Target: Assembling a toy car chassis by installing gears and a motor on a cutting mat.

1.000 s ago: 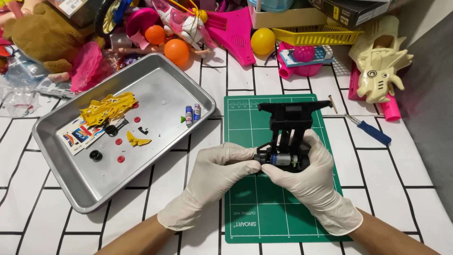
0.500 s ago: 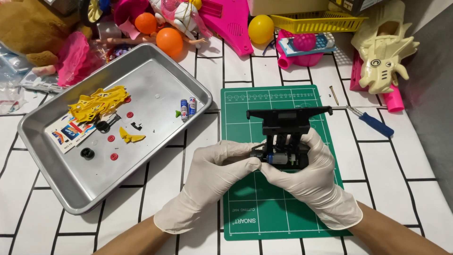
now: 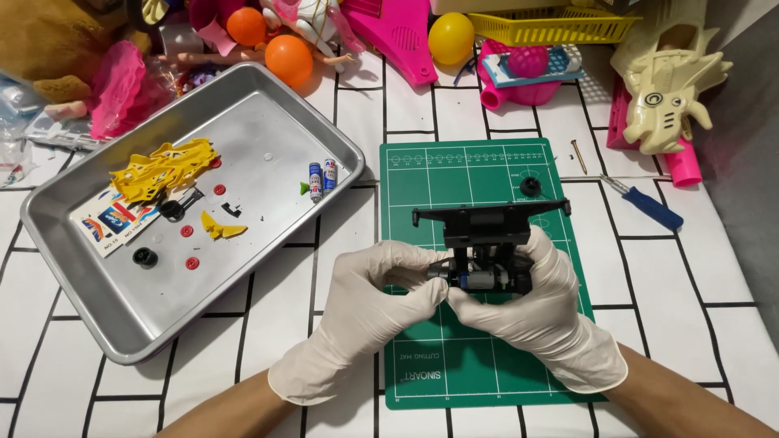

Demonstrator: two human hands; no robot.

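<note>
Chassis (image 3: 487, 243), black plastic, from a toy car, is held low over a green cutting mat (image 3: 454, 365) near the middle of the desk (image 3: 698, 308), which wears a white cover with black brick lines. Both hands are in white gloves. The left hand (image 3: 365, 316) curls its fingers (image 3: 422, 264) closed on the chassis's left end; the right hand (image 3: 527, 312) grips the right end from below and behind, thumb pressed to a small silver motor part at the front. One loose black wheel (image 3: 530, 186) lies on the mat's far edge.

To the left sits a metal tray (image 3: 268, 259), shallow and rectangular. In it: a yellow car shell (image 3: 162, 166), a sticker sheet (image 3: 114, 219) under it, two small batteries (image 3: 322, 176) side by side near the right wall, a yellow fin-shaped piece (image 3: 219, 229), a black tyre (image 3: 145, 258) and several tiny red discs (image 3: 192, 263) scattered over the floor of the tray.

Right of the mat, a blue-handled screwdriver (image 3: 641, 201) lies on the desk, with a small screw (image 3: 577, 154) just above it.

Along the far edge is a heap of toys (mostly pink): two orange balls (image 3: 288, 58), a yellow ball (image 3: 451, 36), a yellow basket (image 3: 560, 28) and a cream dinosaur-like toy (image 3: 669, 81).
</note>
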